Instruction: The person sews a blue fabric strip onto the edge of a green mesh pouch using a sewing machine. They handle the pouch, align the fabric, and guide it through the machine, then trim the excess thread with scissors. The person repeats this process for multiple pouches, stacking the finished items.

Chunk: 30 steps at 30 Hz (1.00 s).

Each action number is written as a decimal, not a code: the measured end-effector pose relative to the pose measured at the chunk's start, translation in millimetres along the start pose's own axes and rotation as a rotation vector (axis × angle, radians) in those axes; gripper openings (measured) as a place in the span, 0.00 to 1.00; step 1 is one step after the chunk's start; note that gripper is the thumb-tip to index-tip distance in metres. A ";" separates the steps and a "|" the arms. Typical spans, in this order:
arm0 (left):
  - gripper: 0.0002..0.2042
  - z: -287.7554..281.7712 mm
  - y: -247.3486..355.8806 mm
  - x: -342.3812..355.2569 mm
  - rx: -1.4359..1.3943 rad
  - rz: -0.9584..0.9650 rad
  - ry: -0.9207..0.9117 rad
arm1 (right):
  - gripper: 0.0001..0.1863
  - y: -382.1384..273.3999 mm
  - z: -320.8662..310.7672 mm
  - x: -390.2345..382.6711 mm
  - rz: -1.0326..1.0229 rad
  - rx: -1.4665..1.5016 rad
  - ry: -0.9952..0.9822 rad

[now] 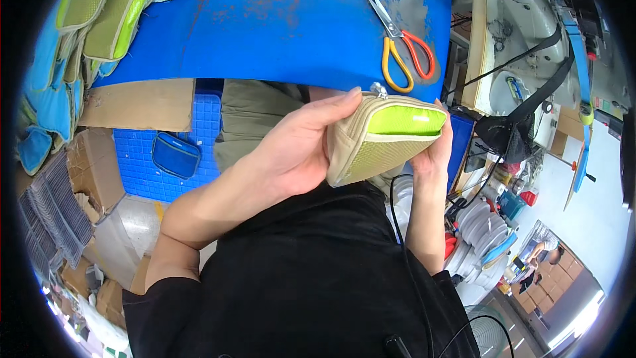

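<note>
Between both hands I hold a small zippered pouch, beige at the edges with a bright lime-green panel. It is tilted above my lap, just off the near edge of the blue table. My left hand grips its left end, thumb along the top near the silver zipper pull. At the right end, my right hand is closed round the side; the pouch hides part of its fingers. Scissors with one orange and one red handle lie on the table beyond the pouch, blades slightly apart.
Green and blue pouches are heaped at the table's left. Below, a blue pouch rests on a blue grid-patterned surface beside cardboard. A sewing machine stands at right, near stacked white rolls. Another person appears far right.
</note>
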<state>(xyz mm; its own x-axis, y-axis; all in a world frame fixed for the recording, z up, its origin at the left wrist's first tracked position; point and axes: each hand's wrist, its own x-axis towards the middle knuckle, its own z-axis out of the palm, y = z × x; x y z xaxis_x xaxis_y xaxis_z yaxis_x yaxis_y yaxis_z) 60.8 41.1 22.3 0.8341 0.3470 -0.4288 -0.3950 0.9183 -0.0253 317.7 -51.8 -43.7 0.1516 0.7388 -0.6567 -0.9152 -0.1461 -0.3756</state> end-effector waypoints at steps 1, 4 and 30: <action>0.16 -1.0 1.9 -1.4 0.042 0.022 0.005 | 0.23 0.5 2.9 -2.2 -0.001 -0.002 0.012; 0.15 -4.5 14.3 -5.7 0.192 0.100 0.056 | 0.22 -0.7 13.9 -15.1 -0.074 -0.149 0.065; 0.07 -12.4 148.1 40.8 0.894 0.949 0.401 | 0.23 6.9 62.9 -0.6 -0.543 -0.769 -0.081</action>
<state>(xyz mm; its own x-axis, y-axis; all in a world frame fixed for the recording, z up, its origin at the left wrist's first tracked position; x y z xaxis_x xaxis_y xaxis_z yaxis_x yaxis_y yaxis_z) 31.5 188.9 -10.1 0.1550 0.9698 -0.1884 -0.2392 0.2219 0.9453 287.8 -11.8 -4.7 0.4318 0.8726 -0.2282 -0.2250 -0.1407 -0.9641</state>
